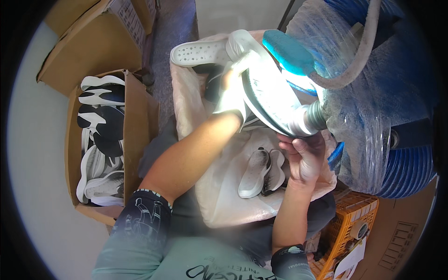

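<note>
A white shoe sole with a dark edge (273,88) is held aslant between my two hands, under a bright light. My left hand (235,84), partly washed out by glare and pale at the wrist, closes on its upper left side. From below, my right hand (305,156) grips the lower end, fingers bent beneath it and thumb raised. That end lies against or very close to a round white head on a ribbed metal spindle (316,116); contact is unclear. Just above is a teal lamp (289,52) on a bent neck.
A plastic-lined bin (224,205) below my hands holds several soles (254,172). At left, a cardboard box (140,116) is packed with black and white soles. Plastic-wrapped blue hose (406,172) bulks at right, above an orange crate (343,233). More cartons (93,46) stand behind.
</note>
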The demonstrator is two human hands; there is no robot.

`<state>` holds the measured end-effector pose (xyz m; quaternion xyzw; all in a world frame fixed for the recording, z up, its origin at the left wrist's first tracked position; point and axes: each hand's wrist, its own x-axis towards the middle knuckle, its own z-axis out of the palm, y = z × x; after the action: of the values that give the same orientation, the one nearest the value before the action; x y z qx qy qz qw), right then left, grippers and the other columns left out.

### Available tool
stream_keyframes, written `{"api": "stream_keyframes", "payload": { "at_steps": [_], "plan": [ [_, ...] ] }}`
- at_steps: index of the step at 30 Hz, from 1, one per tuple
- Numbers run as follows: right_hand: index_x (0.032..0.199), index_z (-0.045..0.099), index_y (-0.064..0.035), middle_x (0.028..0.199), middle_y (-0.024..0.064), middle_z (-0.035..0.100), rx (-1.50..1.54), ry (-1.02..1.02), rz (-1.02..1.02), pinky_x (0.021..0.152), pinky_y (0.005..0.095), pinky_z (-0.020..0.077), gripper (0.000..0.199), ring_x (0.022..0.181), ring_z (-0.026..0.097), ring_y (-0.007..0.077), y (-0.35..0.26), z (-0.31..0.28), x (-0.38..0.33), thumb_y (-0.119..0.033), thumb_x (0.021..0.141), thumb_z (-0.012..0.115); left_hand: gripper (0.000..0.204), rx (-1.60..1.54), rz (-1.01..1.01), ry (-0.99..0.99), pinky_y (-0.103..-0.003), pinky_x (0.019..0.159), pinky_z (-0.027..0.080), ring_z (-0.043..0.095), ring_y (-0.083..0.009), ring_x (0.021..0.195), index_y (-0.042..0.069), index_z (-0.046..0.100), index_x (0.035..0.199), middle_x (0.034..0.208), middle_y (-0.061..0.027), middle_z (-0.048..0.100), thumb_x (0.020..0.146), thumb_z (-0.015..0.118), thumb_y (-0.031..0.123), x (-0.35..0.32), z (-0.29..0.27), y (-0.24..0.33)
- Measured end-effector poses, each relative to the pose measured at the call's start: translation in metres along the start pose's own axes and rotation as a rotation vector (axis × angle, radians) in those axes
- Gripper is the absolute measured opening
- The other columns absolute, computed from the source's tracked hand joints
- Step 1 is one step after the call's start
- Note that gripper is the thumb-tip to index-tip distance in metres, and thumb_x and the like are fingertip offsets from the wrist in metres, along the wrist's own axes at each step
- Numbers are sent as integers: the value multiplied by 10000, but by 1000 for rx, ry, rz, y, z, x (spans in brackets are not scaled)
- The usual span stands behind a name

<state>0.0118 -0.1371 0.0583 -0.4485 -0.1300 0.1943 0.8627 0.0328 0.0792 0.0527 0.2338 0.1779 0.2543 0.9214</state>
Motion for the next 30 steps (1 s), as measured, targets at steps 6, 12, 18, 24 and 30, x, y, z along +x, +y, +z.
{"api": "stream_keyframes", "payload": {
  "at_steps": [6, 12, 18, 24, 30],
  "plan": [
    [1412, 338, 110, 1166, 229, 622, -204, -67, 28, 658, 312, 635, 887, 924, 705, 327, 8, 11, -26, -272, 763, 807, 332, 27, -119, 120, -363, 799, 564, 670, -245, 919, 39, 623, 1190, 1058, -135, 667, 925, 598, 237, -16, -28, -3],
    [1455, 226, 155, 1295, 290, 529, -290, 119, 212, 902, 372, 521, 850, 1081, 634, 329, -27, -17, -128, -77, 765, 665, 341, -91, -330, 6, -354, 801, 559, 665, -238, 919, 37, 601, 1213, 1063, -128, 661, 936, 591, 237, -49, -63, -19],
    [1455, 199, 179, 1341, 341, 495, -253, 211, 181, 856, 379, 567, 885, 1089, 643, 362, -85, -38, -198, -116, 773, 680, 351, -285, -459, -539, -346, 804, 555, 660, -232, 920, 35, 580, 1235, 1069, -121, 654, 948, 583, 238, -96, -23, -57],
    [1440, 219, 182, 1207, 316, 569, -239, 301, 155, 519, 302, 578, 933, 845, 695, 315, -71, -32, -173, -202, 731, 688, 362, -204, -359, -462, -338, 807, 550, 655, -225, 920, 33, 558, 1258, 1075, -114, 647, 960, 576, 238, -78, -7, -45],
    [1428, 348, 84, 1230, 217, 597, -153, 156, 279, 589, 313, 613, 682, 852, 700, 283, -11, -40, -70, -150, 821, 553, 373, -14, -96, -322, -329, 810, 546, 650, -219, 920, 31, 537, 1280, 1081, -106, 641, 972, 569, 239, -48, -21, -10]
  ]
}}
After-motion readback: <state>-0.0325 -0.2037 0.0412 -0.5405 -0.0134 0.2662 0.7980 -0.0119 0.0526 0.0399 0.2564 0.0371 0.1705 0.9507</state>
